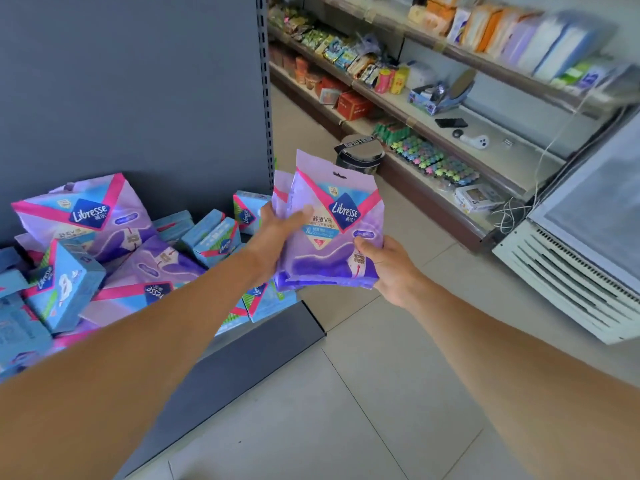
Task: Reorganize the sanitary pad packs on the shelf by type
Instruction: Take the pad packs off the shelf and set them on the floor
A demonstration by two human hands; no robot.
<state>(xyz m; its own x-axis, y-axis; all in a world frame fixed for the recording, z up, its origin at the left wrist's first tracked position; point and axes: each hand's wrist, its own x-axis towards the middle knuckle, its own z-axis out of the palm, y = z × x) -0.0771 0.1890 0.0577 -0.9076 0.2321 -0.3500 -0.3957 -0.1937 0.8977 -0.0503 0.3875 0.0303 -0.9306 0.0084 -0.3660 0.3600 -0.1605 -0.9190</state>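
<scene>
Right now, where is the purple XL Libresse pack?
In the head view the purple XL Libresse pack is centre frame, held by left hand and right hand, off the grey shelf's right end.

Single head-worn wide-angle view, facing forward and down, close over both forearms, shelf (242, 344) at left

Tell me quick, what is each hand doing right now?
Left hand: holds the purple plastic Libresse pad packs by their left edge, thumb across the front.
Right hand: grips the front pack's lower right corner.
</scene>
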